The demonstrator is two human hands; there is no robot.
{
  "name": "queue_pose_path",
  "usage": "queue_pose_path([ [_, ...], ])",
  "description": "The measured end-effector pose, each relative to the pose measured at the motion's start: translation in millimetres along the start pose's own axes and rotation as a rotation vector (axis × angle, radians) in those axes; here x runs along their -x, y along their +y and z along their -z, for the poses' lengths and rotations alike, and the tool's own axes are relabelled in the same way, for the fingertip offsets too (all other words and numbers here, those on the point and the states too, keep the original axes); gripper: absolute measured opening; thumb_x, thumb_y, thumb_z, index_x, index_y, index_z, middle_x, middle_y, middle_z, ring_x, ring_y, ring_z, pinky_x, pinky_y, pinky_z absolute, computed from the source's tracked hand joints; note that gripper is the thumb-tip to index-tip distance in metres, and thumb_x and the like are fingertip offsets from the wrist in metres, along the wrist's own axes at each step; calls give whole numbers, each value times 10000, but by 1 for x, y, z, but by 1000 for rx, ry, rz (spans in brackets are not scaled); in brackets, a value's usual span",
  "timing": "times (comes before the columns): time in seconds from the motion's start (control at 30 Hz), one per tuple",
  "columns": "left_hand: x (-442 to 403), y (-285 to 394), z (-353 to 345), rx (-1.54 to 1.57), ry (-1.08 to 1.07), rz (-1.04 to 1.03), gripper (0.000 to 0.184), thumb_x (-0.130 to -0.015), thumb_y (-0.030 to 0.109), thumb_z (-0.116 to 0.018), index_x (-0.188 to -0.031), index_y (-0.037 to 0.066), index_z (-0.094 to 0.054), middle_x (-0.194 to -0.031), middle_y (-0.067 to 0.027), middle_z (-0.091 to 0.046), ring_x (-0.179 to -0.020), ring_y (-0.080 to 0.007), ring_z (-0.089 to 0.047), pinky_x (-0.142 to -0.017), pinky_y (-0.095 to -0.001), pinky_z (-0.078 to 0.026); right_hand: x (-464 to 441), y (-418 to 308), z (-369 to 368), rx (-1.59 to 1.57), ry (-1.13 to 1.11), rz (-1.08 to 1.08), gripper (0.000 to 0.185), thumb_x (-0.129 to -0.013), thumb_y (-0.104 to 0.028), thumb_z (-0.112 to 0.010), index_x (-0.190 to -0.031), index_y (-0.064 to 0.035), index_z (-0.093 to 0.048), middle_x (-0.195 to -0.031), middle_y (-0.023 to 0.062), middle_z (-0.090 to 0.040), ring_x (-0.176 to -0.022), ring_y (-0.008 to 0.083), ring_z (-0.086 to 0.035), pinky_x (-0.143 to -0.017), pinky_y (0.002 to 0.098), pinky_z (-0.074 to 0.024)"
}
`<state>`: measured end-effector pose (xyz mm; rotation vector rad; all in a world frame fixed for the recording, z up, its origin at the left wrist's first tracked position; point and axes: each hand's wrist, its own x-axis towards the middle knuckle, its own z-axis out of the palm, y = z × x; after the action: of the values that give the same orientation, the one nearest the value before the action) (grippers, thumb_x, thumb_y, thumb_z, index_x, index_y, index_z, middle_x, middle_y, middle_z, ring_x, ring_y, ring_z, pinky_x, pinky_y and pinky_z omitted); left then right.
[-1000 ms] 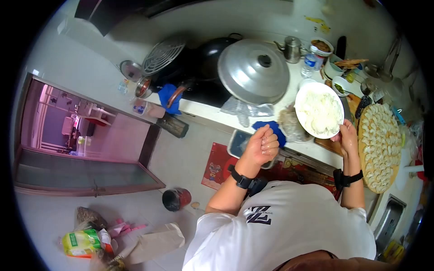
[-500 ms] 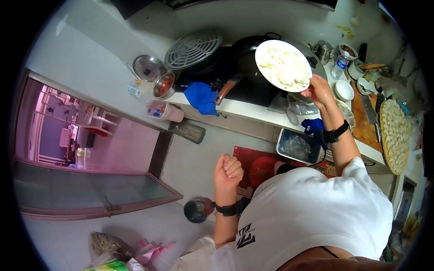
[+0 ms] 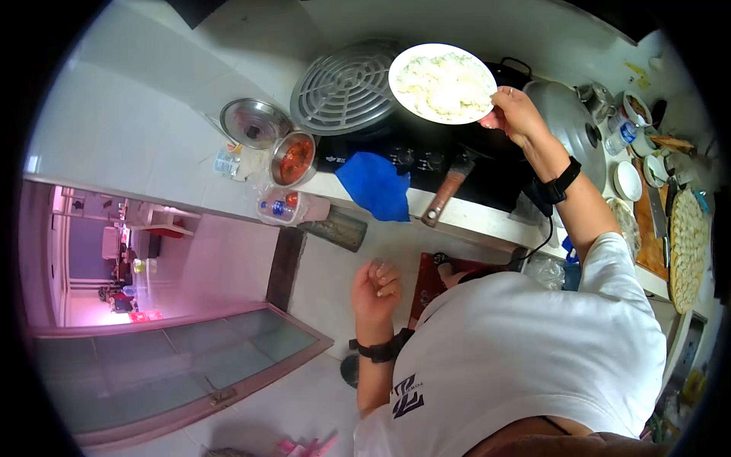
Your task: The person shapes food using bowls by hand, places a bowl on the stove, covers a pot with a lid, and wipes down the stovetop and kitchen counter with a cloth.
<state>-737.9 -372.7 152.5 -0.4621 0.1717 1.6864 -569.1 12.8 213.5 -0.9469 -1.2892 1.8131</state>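
Note:
My right hand [image 3: 516,113] grips the right rim of a white plate [image 3: 396,75] heaped with pale, lumpy food [image 3: 445,85]. The plate is held up above the stove [image 3: 415,152], partly covering a dark wok whose wooden handle [image 3: 449,190] sticks out over the counter edge. Low in front of my body, my left hand [image 3: 376,291] hangs away from the counter with its fingers curled in and nothing seen in them. Left of the plate lies a round slotted metal rack [image 3: 346,87] over the stove's left side.
A blue cloth [image 3: 373,183] drapes over the counter edge. A steel bowl of red food [image 3: 295,161] and a steel lid [image 3: 255,123] stand left. A large pot lid [image 3: 567,114], white bowl [image 3: 627,181], knife [image 3: 656,213] and tray of dumplings [image 3: 687,244] are right. A glazed door [image 3: 175,373] stands lower left.
My body and view have shifted left along the counter. The plate, still in my right hand, has moved left toward the slotted rack. My left hand stays low, its fingers slightly looser.

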Motion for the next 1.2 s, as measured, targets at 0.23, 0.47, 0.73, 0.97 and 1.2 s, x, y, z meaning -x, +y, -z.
queue_pose_path([
  [0.23, -66, 77, -12, 50, -170, 135, 224, -991, 205, -505, -813, 70, -502, -775, -26, -456, -697, -124, -421, -483, -207, -347, -87, 3, -68, 64, 36, -30, 198, -929, -80, -500, -1067, 57, -540, -870, 161, -674, -684, 213, -701, -616, 300, -615],
  [0.47, -103, 115, -20, -24, -172, 178, 199, -985, 168, -484, -895, 19, -580, -825, -53, -498, -740, -145, -447, -549, -227, -399, -148, 23, -129, 39, 86, -115, 240, -918, -44, -507, -1124, 78, -492, -951, 210, -648, -700, 280, -706, -625, 344, -627],
  [0.73, -137, 165, -45, -126, -132, 294, 148, -968, 162, -510, -916, 38, -571, -840, -57, -509, -748, -154, -449, -584, -243, -402, -192, 46, -180, 55, 164, -157, 281, -901, -18, -540, -1141, 108, -468, -925, 221, -644, -679, 302, -707, -596, 361, -635],
  [0.97, -152, 207, -58, -170, -152, 357, 171, -960, 166, -476, -917, 32, -573, -844, -59, -521, -733, -154, -464, -587, -246, -409, -202, 53, -197, 49, 208, -212, 313, -864, 30, -534, -1130, 187, -482, -910, 293, -630, -652, 352, -703, -512, 358, -633],
  [1.2, -163, 221, -62, -189, -129, 418, 157, -946, 169, -494, -893, 32, -551, -828, -58, -500, -731, -157, -452, -577, -250, -400, -206, 62, -189, 22, 171, -244, 326, -868, 45, -545, -1153, 192, -486, -888, 300, -657, -685, 358, -712, -554, 363, -640],
])
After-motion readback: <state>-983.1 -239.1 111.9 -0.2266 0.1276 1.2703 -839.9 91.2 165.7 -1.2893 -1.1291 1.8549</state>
